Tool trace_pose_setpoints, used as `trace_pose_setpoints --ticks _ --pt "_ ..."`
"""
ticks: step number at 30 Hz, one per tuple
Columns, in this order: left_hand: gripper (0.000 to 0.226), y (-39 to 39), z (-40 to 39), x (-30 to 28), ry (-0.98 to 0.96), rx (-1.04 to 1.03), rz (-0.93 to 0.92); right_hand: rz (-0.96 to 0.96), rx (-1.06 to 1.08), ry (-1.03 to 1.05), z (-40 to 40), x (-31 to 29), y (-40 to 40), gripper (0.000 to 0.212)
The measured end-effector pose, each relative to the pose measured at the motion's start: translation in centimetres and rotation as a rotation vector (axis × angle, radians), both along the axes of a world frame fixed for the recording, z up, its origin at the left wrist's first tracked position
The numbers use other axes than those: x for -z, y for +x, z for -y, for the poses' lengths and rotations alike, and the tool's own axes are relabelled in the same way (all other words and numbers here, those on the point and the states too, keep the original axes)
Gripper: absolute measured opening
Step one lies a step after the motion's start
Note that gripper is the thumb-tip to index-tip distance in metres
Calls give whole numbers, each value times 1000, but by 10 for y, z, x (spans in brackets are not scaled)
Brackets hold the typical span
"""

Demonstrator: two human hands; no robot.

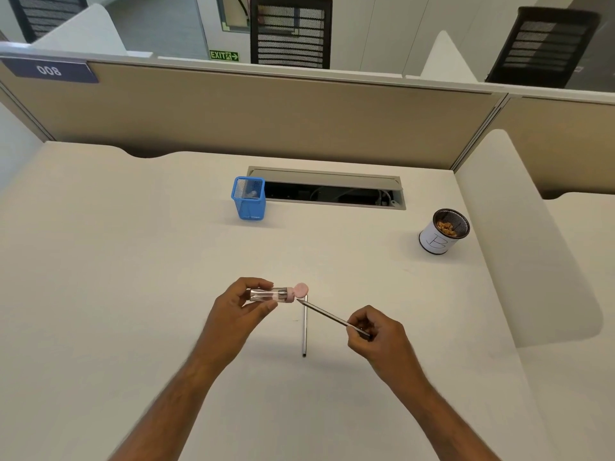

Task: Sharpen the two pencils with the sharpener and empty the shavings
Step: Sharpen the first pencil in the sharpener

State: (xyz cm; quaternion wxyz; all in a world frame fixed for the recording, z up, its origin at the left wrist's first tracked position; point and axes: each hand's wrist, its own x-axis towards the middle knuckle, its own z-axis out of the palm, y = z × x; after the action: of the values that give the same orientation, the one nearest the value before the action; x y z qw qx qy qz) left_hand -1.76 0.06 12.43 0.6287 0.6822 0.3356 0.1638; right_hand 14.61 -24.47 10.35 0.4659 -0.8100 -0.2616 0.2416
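One pencil is about to go into the sharpener.

The left hand (238, 306) is holding the clear sharpener (271, 293) with curled fingers, above the desk (133, 244), with its pink cap (301, 290) flipped open at the 3 o'clock end. The second pencil (304, 331) is lying flat on the desk, just below the sharpener at 6 o'clock. The right hand (374, 336) is pinching the first pencil (327, 316), and its tip is pointing toward 10 o'clock, almost touching the pink end. It looks like an early step: I cannot tell if either pencil is sharp yet. The blue mesh cup (249, 202) is sitting far off at 12 o'clock. The white cup (442, 231) at 2 o'clock is holding some shavings already, so the emptying probably goes there.
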Motion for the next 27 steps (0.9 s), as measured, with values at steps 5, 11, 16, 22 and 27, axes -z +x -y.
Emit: trace_pose_setpoints --ticks 5,11,16,22,27 --pt "30 -2 1 1 -18 48 8 -15 3 29 1 0 -2 10" --pt "36 -2 -1 -3 -131 61 54 8 -32 71 0 -3 -3 14" --pt "41 -4 -3 -8 -199 74 101 115 -25 141 -4 -15 1 25" --pt "34 -4 -2 -7 -196 57 141 107 25 179 -9 -23 5 23" --pt "30 -4 -5 -9 -194 80 159 -56 6 185 -9 -26 13 24"
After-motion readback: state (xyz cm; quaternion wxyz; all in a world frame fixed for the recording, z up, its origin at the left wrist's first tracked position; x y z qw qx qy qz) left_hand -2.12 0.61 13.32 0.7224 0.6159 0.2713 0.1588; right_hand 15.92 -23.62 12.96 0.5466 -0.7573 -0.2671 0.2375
